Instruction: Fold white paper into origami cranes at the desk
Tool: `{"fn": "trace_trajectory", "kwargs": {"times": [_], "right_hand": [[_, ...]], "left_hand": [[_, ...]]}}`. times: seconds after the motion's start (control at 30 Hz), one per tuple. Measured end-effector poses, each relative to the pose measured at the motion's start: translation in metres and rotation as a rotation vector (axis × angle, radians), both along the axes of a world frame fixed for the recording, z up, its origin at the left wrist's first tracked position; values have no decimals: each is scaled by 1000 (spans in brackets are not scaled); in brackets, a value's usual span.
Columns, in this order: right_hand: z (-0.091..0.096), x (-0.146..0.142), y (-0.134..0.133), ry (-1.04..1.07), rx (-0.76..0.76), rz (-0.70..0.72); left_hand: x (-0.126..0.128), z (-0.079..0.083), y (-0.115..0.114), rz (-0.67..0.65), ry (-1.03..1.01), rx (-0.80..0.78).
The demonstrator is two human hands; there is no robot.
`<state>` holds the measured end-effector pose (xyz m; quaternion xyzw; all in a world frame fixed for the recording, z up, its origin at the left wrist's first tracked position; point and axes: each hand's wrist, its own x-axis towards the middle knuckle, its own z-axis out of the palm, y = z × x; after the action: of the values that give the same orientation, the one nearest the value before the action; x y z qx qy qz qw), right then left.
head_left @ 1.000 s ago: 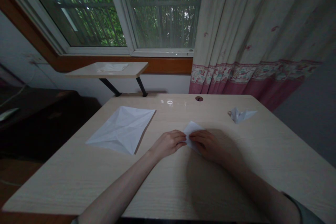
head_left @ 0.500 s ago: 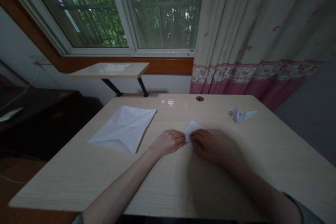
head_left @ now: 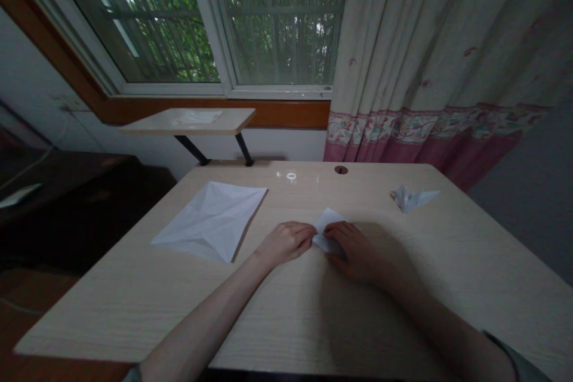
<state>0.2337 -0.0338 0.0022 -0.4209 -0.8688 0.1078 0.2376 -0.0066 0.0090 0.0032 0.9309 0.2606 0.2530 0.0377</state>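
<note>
Between the side edges of the table [head_left: 268, 328], our left hand [head_left: 287, 243] and right hand [head_left: 356, 250] keep fingers closed on a small paper [head_left: 328, 215] we judge only part-folded, a paper figure [head_left: 412, 199] finished-looking near the far right corner, a creased sheet [head_left: 213, 218] spread toward the left edge.

A person's bare left arm [head_left: 210, 316] reaches in from the near left, and the right arm [head_left: 430, 310] from the near right, slanting inward. The left hand [head_left: 287, 242] is palm down, fingers bunched and curled, pointing right. The right hand [head_left: 351, 249] arches opposite, fingers bent leftward, thumb apart on the near side. Both sets of fingertips lie close together.
</note>
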Motion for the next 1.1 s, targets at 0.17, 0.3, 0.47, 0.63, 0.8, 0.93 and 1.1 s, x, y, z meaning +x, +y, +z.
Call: {"fn": "trace_trajectory", "kwargs": {"times": [0.17,0.3,0.47,0.63,0.8,0.93,1.1], "right_hand": [[-1,2,0,18,50,17],[-1,2,0,47,66,15],[-2,3,1,82,89,-1],[-6,4,2,112,102,-15],[-2,4,2,131,186,-22],[8,5,1,156,322,-15],[12,10,-2,159,434,-57]], "left_hand": [[1,2,-2,-18,-25,0],[2,7,-4,-23,-29,-18],[2,7,-3,-3,22,7],[0,0,-1,9,11,75],[0,1,-2,0,-27,77],[1,3,-3,3,-47,104],[0,4,-6,24,-93,124]]}}
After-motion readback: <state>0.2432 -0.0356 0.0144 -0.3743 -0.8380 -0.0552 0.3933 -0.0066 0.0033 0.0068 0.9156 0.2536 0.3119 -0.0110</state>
